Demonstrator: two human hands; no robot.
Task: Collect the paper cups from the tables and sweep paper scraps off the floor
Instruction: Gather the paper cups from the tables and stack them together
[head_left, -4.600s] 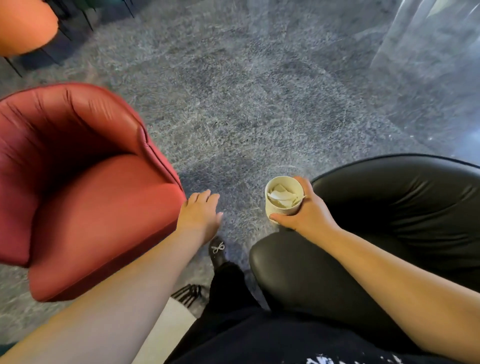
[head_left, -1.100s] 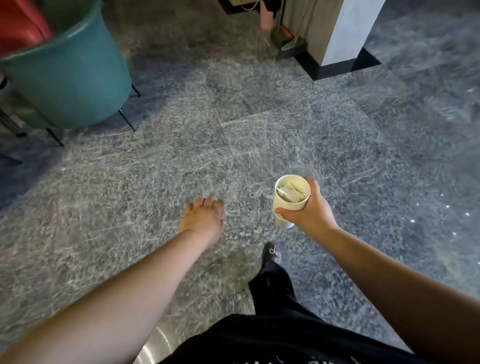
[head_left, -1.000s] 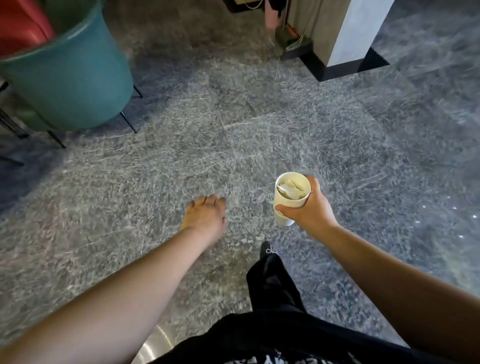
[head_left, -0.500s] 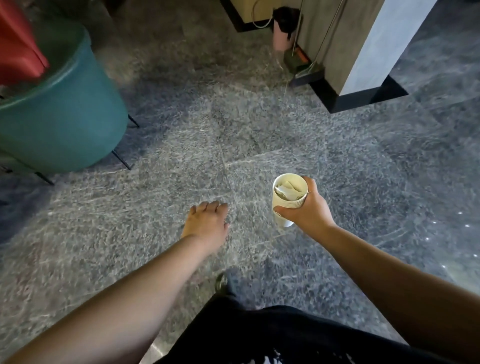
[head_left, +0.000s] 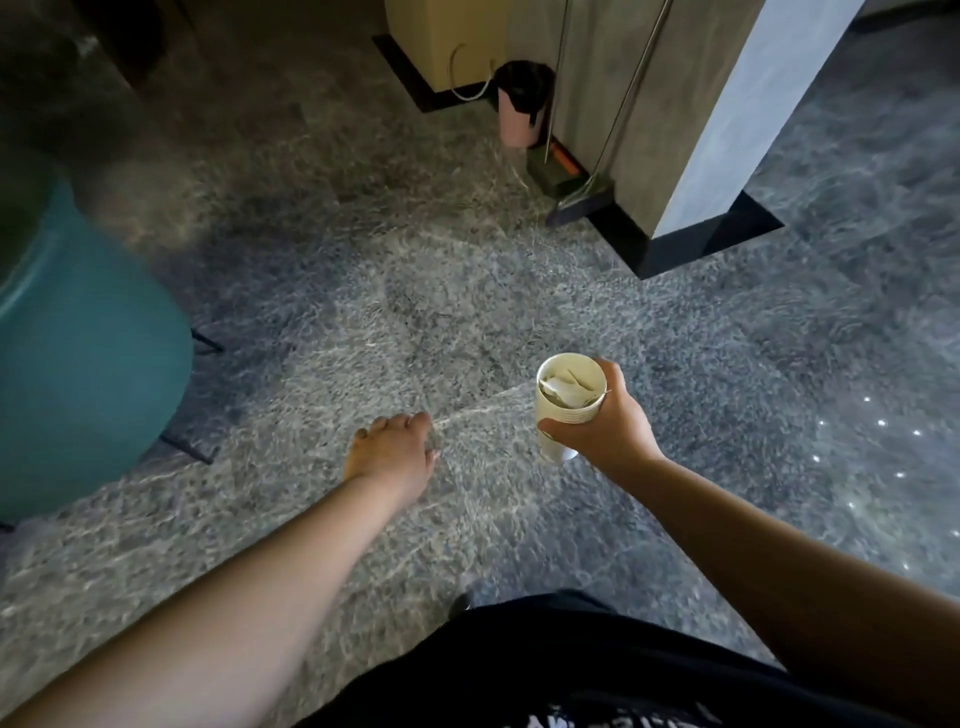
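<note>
Head view: right hand (head_left: 602, 431) grip wraps a stack of paper cups (head_left: 569, 402), held upright above the carpet floor (head_left: 467, 291). Top cup contains crumpled paper scraps (head_left: 566, 392). Left hand (head_left: 389, 452), beside the grip, hangs relaxed, holding nothing. Pink bin (head_left: 519, 104) with black liner stands well beyond.

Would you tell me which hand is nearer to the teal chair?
Left. The left hand hangs open over the carpet, right of the teal chair; the right hand, gripping the paper cups, is farther right.
</note>
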